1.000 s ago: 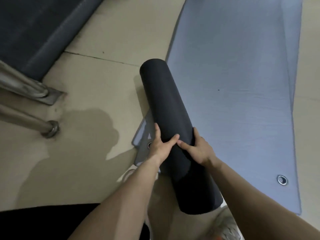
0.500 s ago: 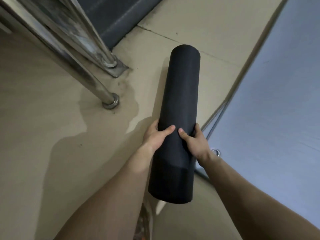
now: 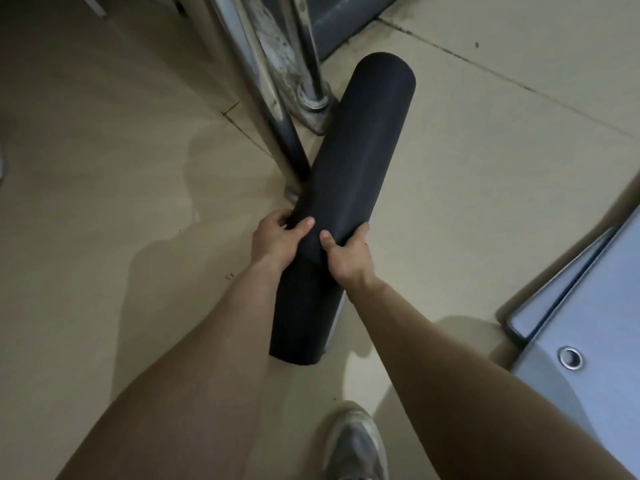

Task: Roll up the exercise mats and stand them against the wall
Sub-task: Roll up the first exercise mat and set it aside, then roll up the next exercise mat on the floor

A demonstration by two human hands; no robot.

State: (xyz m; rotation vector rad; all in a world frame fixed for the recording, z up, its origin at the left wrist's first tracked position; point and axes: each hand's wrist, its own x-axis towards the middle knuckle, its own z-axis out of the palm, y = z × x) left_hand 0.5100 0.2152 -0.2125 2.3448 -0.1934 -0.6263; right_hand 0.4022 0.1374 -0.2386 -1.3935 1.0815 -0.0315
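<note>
Rolled mat (image 3: 349, 188) now tilts right, nearer the metal legs (image 3: 273, 74).

I can read no word, brand, number or sign anywhere in front of me. The rolled mat (image 3: 349, 174) that I hold shows only a plain dark surface. The grey mat (image 3: 606, 289) lying at the near right carries nothing but a bare metal eyelet (image 3: 570, 357).
</note>
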